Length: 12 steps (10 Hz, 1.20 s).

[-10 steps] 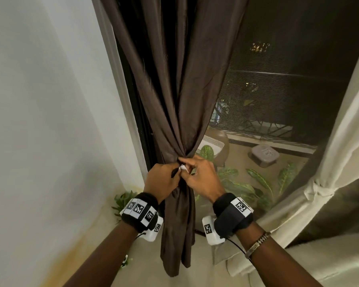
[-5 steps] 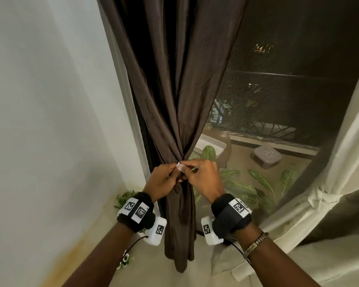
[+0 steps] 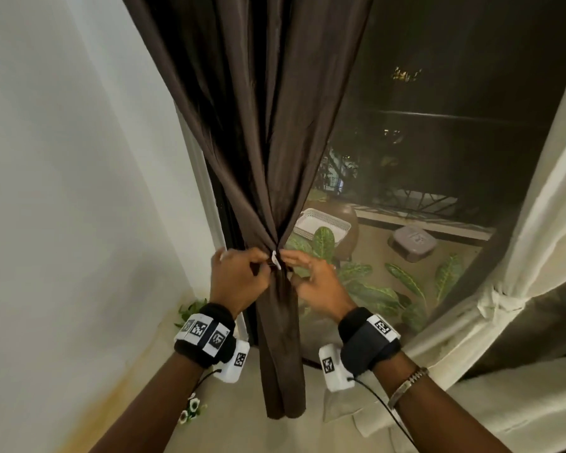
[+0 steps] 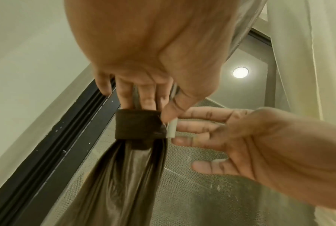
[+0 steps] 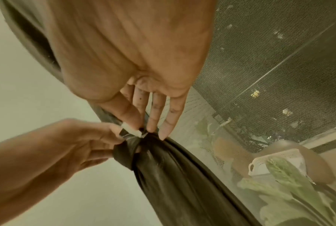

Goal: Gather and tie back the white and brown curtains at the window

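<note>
A white wall (image 3: 62, 191) is filling the left of the head view. Just right of it, the brown curtain (image 3: 262, 125) is hanging from the top centre, gathered into a narrow waist at mid-frame by a dark band (image 4: 140, 123) wrapped around it — the loose tail is dropping straight down below.

The left hand (image 3: 236, 276) is sitting at the left of that waist, its fingers curled and its thumb pinching the band's small white tab (image 3: 276, 259) against the bundle. In the left wrist view the other fingers are lying behind the fabric.

The right hand (image 3: 317, 282) is meeting it from the right, fingers nearly straight and spread, their tips touching the tab and the band's edge; whether they are gripping it or only pressing, I cannot tell.

Through the mesh screen (image 3: 438, 142), to the right of the hands, leafy plants (image 3: 373, 282), a white basket (image 3: 321, 223) and a grey box (image 3: 412, 243) are showing.

At the far right edge the white curtain (image 3: 543, 223) is already hanging bunched, knotted at its lower part.
</note>
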Each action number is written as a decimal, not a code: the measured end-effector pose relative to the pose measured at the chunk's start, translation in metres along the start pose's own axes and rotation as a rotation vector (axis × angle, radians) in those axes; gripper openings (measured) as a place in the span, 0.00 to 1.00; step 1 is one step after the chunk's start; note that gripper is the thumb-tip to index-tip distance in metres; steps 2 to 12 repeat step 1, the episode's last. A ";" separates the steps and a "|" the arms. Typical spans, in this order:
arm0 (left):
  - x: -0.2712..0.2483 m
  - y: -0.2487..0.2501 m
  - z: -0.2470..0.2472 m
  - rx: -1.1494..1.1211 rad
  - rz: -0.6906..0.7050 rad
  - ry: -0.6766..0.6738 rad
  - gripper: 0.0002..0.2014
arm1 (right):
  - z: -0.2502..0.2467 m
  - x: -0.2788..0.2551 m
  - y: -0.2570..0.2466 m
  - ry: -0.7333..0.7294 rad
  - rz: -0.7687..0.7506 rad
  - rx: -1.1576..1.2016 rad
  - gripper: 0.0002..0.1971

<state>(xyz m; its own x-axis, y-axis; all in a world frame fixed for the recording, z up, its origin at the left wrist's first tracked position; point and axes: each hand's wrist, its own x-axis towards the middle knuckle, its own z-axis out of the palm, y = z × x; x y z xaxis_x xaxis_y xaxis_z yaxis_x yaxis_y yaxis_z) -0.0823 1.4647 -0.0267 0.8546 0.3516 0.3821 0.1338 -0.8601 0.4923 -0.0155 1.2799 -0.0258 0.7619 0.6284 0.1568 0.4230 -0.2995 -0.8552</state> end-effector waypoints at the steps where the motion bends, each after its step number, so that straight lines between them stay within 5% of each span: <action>1: -0.006 0.005 -0.002 -0.102 0.065 0.314 0.10 | -0.013 0.009 -0.009 0.124 0.016 0.009 0.20; 12: -0.006 0.005 -0.002 -0.102 0.065 0.314 0.10 | -0.013 0.009 -0.009 0.124 0.016 0.009 0.20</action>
